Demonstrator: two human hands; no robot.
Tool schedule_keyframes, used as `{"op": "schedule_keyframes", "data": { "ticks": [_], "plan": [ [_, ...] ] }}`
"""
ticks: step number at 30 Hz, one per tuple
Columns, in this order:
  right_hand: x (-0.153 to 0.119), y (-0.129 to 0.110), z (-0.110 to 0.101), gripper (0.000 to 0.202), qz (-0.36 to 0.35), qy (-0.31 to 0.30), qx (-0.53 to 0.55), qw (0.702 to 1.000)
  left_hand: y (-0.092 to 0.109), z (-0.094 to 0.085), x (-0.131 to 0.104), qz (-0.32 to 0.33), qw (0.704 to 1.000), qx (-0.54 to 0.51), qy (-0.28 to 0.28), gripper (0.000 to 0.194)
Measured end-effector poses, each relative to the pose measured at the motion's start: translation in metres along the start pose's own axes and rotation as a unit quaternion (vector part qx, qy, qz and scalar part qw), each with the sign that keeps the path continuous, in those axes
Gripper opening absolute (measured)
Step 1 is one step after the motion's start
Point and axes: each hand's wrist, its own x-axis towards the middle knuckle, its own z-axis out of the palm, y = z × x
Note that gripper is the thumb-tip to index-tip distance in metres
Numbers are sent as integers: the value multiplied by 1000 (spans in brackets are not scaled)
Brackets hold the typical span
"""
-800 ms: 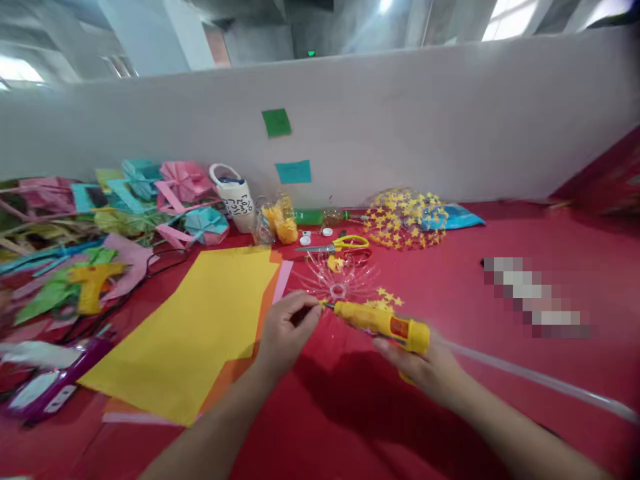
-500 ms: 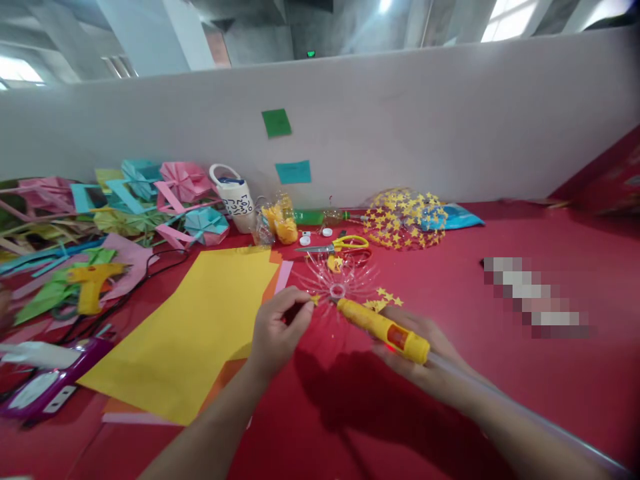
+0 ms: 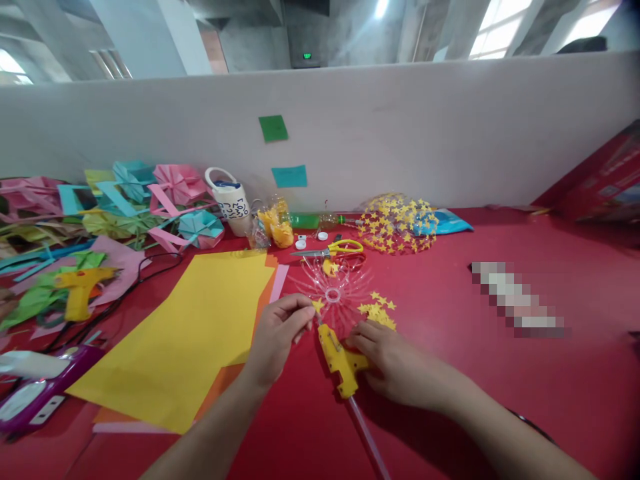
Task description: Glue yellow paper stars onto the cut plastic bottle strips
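Observation:
My left hand (image 3: 285, 330) is closed in a pinch on a small yellow paper star (image 3: 317, 306). A yellow hot glue gun (image 3: 337, 360) points its nozzle at that star, with a long clear glue stick trailing from its back. Round its handle, on the right side, my right hand (image 3: 390, 360) is closed, the fingertips partly hidden. Just behind that hand is a small pile of yellow stars (image 3: 377, 312). A clear cut-bottle piece with strips fanned out (image 3: 333, 295) stands between and beyond the hands.
Yellow paper sheets (image 3: 180, 340) lie left, near a purple device (image 3: 65, 387) and another yellow glue gun (image 3: 83, 290). Behind are yellow-handled scissors (image 3: 345, 247), a star-covered clear piece (image 3: 397, 223), a white cup (image 3: 230, 203) and paper flowers (image 3: 180, 183).
The glue gun has turned so its back end points nearer to me, and my right hand has moved left and forward beside the star pile. My left hand still pinches the star.

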Motion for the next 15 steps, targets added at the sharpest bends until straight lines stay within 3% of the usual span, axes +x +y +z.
{"op": "schedule_keyframes", "data": {
  "ticks": [3, 9, 15],
  "plan": [
    [1, -1, -12, 20, -16, 24, -25, 999, 9, 8, -1, -48, 997, -43, -34, 12],
    [12, -12, -38, 7, -74, 252, -33, 964, 24, 14, -1, -148, 973, -140, -107, 13],
    [27, -22, -43, 10, -154, 280, -81, 944, 27, 16, -1, -195, 945, -208, -161, 15]
  ]
}}
